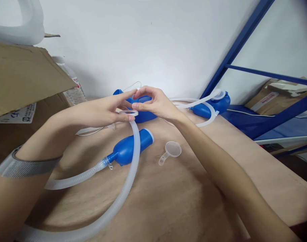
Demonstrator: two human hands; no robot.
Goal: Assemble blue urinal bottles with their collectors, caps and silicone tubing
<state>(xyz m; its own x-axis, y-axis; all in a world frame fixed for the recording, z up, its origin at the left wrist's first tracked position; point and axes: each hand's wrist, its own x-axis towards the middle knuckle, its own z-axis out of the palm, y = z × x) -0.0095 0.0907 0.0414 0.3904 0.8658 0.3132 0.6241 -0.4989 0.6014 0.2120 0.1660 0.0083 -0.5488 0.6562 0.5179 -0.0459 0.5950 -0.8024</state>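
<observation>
Pinching white ring [135, 113] near centre with left hand [103, 109]. Bending right hand [158, 102] beside it, before blue container [146, 116] at 2 o'clock from ring; cannot tell if gripping anything. With 1 blue funnel [125, 151] on hose [75, 181] at 6 o'clock, 1 lid [173, 149] at 4, 1 bottle [76, 90] beside cardboard box [25, 75] at 10.

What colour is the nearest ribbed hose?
The ribbed hose is translucent white, showing best in the head view.

Rear blue bottle [150, 116] partly hidden behind right hand [158, 103], near hose [134, 164] cut off at bottom
</observation>
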